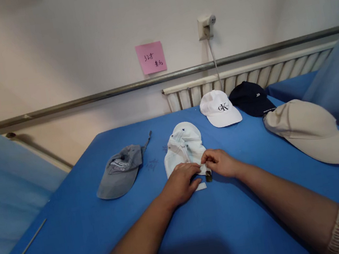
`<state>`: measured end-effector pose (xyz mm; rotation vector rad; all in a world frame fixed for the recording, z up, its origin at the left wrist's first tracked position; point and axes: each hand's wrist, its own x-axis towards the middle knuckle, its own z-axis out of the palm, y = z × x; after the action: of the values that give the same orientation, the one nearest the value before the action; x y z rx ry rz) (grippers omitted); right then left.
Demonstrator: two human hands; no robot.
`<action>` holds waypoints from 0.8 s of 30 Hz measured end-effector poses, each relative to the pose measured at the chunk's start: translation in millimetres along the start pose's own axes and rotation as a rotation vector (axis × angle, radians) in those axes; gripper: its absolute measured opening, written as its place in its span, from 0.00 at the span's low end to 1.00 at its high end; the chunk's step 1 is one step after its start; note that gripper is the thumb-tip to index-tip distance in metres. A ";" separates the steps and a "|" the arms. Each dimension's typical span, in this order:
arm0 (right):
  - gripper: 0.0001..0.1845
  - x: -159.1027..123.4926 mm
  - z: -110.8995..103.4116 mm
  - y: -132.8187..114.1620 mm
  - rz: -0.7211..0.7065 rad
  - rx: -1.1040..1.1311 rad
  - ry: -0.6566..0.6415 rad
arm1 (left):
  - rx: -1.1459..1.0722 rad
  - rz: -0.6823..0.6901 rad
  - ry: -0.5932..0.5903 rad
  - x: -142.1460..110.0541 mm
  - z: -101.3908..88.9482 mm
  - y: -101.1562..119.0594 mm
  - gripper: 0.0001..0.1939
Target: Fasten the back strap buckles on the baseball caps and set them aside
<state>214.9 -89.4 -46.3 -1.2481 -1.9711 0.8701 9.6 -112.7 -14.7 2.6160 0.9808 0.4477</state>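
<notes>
A pale mint baseball cap (176,156) lies on the blue table in front of me, its brim pointing away and its crown slumped. My left hand (183,183) is at the near edge of this cap, fingers bent and closed on its back strap. From the other side, my right hand (221,162) pinches the same strap beside a dark metal buckle (208,176). The white end of the strap (201,186) sticks out on the table below my fingers. My fingertips hide part of the strap.
To the left lie a grey cap (120,180) and a thin stick (23,252). Farther right are a white cap (217,104), a navy cap (250,97) and a large beige cap (307,126). A metal rail (103,95) and radiator (257,74) run behind the blue table (109,235).
</notes>
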 end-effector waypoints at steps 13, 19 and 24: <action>0.19 -22.5 -17.5 -27.5 -0.182 -0.290 -0.246 | 0.032 -0.059 0.013 4.3 0.6 -3.5 0.09; 0.09 -23.1 -21.3 -31.4 -0.251 -0.359 -0.253 | -0.014 -0.062 0.002 3.5 -1.2 -5.5 0.09; 0.11 -23.5 -22.5 -33.8 -0.269 -0.377 -0.278 | -0.015 -0.043 0.004 2.8 -1.0 -6.7 0.09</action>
<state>223.9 -117.9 -10.1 -1.0628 -2.5456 0.5774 7.4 -105.9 -15.9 2.5763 1.0285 0.4485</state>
